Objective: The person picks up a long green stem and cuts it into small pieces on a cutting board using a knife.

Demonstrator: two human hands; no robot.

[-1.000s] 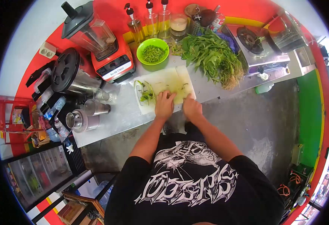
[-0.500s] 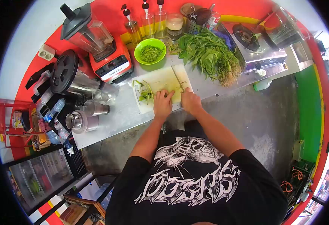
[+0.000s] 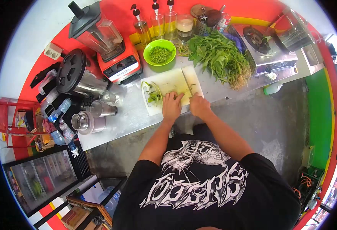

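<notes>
My right hand (image 3: 200, 105) is closed round the handle of a knife (image 3: 187, 81), its blade pointing away from me over the right part of a white cutting board (image 3: 152, 108). To its left, my left hand (image 3: 172, 107) presses down on the board with curled fingers. Whatever lies under those fingertips is hidden. Green stems and leaf scraps (image 3: 153, 94) lie left of that hand, and small dark bits are scattered on the board. Beyond the board stands a lime green bowl (image 3: 161, 68) filled with chopped greens (image 3: 160, 55).
A big bunch of leafy greens with roots (image 3: 222, 57) lies right of the board. A red blender (image 3: 119, 68), pump bottles (image 3: 141, 27) and metal cups (image 3: 103, 109) stand left and behind. The steel stove (image 3: 274, 57) is at the right end of the metal table (image 3: 126, 119).
The whole view has shifted slightly, so everything sits a little farther right. Against the board, both hands stay in nearly the same place; the knife blade is angled slightly differently.
</notes>
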